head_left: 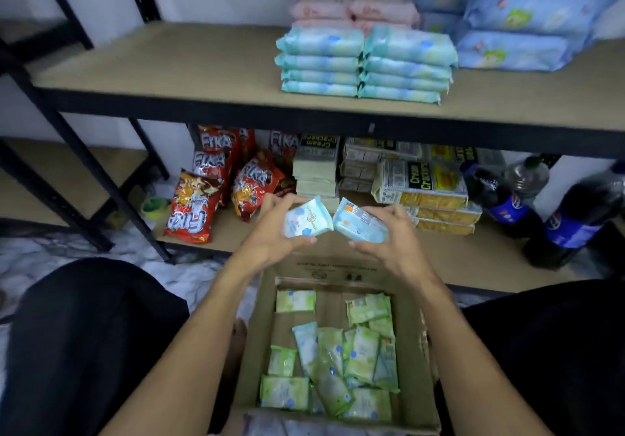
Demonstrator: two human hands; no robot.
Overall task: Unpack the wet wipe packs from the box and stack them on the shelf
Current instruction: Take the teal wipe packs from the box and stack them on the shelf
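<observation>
An open cardboard box [253, 351] sits on the floor between my knees, with several green and pale blue wet wipe packs [338, 361] loose inside. My left hand [270, 232] grips one pale blue pack [304, 220] above the box's far flap. My right hand [392, 236] grips a second pale blue pack [358, 224] right beside it; the two packs nearly touch. On the upper shelf [169, 60] stand two side-by-side stacks of teal wipe packs [363, 65].
Pink packs [355, 7] and larger blue packs [521, 29] lie behind and right of the teal stacks. The lower shelf holds red snack bags [203, 198], cracker packets [419, 182] and dark soda bottles [575, 219]. The left half of the upper shelf is bare board.
</observation>
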